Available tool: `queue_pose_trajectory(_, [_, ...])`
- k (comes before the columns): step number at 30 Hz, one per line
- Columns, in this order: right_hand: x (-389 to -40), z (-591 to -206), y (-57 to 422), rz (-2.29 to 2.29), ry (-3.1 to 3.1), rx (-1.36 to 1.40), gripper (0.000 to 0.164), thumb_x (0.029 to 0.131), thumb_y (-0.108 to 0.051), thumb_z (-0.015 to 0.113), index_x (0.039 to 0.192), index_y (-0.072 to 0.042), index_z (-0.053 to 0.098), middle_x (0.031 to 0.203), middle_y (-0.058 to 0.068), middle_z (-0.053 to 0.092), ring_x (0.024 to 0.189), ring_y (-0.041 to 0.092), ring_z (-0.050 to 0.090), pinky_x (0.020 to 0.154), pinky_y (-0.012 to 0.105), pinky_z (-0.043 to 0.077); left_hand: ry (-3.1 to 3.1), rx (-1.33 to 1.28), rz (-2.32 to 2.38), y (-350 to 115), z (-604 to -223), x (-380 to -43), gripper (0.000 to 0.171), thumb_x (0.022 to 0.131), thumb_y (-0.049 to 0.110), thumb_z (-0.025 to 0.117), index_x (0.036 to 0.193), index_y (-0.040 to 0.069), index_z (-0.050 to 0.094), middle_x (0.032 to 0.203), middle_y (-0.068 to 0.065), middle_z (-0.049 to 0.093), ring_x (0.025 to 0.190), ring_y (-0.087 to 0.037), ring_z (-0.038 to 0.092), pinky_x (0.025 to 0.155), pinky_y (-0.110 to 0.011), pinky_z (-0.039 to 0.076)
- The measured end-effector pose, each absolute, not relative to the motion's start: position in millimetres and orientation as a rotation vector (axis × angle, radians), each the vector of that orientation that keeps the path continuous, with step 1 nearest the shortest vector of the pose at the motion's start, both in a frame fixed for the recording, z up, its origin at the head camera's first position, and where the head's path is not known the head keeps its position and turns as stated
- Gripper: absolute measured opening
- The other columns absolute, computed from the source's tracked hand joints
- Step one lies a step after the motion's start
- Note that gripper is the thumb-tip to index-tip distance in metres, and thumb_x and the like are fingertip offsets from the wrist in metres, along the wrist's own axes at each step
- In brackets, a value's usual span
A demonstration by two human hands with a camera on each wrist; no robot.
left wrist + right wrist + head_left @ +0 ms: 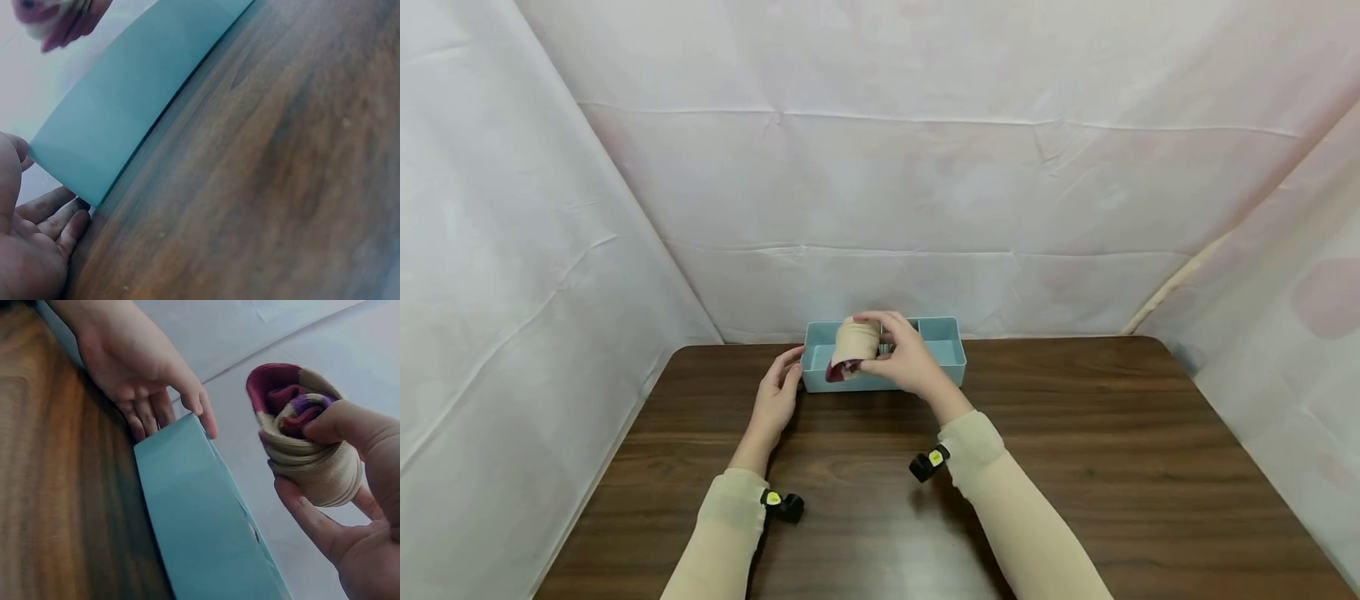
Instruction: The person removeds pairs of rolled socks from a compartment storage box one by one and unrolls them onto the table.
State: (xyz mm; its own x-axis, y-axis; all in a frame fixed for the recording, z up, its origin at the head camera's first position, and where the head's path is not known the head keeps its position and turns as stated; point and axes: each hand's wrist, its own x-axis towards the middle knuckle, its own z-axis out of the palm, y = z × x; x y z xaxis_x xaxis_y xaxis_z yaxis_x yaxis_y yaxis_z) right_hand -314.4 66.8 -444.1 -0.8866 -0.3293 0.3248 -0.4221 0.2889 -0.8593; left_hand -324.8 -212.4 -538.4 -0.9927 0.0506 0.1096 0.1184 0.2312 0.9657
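Note:
A rolled-up pair of beige socks (856,340) with maroon and purple parts is in my right hand (906,358), held above the left part of a light blue divided box (880,383). Thumb and fingers grip the sock roll (315,469) from its sides in the right wrist view, its coiled end facing the camera. At the box's left end is my left hand (775,400). Its fingers (74,230) lie loosely against the end wall, touching near the corner. The sock roll and right hand hide part of the box's inside.
The box stands at the back edge of a dark wood table (850,467), close to a white cloth curtain (880,283). Its right compartment (942,335) shows a bare floor. Small dark items (886,348) in the middle are mostly hidden. Cloth also hangs at both sides.

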Motion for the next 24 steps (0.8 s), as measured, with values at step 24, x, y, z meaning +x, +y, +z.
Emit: queue_pose_trajectory(24, [-277.9,-467.3,88.9,2.084,-2.352,0.978,0.067,0.086,0.02,0.064,0.145,-0.006,0.047,0.159,0.02,0.039,0.121,0.041,0.062,0.083,0.037,0.063,-2.52,-0.482,-1.469,-243.7,-479.8,-272.3,0.038,0.113,0.017,0.063,0.15,0.011,0.059,0.143,-0.021,0.064,0.122,-0.032,0.065,0.095,-0.044,0.053])
